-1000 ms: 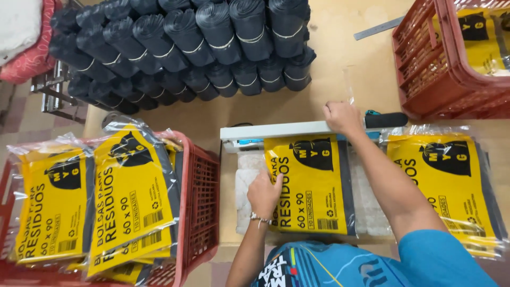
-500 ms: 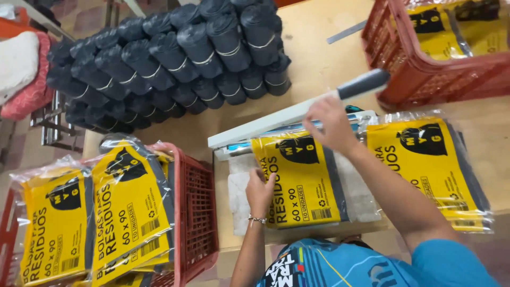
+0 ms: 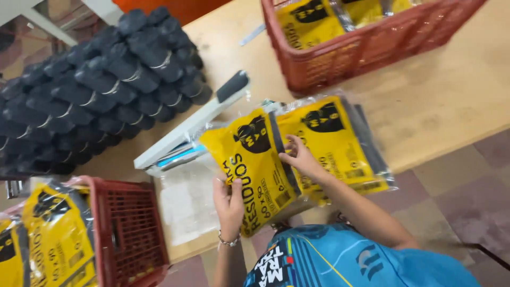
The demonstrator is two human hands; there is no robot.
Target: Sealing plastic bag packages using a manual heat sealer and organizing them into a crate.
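Note:
A yellow and black plastic packet [image 3: 249,159] is lifted off the sealer, tilted, held by both hands. My left hand [image 3: 229,201] grips its lower left edge. My right hand [image 3: 298,155] holds its right edge, fingers on the dark strip. Just behind it the white heat sealer [image 3: 186,130] stands with its black-handled arm raised. Under the packet's right side lies a stack of the same yellow packets [image 3: 340,143] on the wooden table [image 3: 451,101].
A pile of rolled dark bags [image 3: 101,85] fills the table's back left. A red crate [image 3: 366,48] with yellow packets stands at the back right; another red crate [image 3: 127,228] with packets sits at the lower left. A clear sheet [image 3: 186,202] lies before the sealer.
My right hand left the sealer's arm, which stays raised, and took the packet's right edge. Both hands have lifted the packet off the sealer toward the right stack. The camera has tilted.

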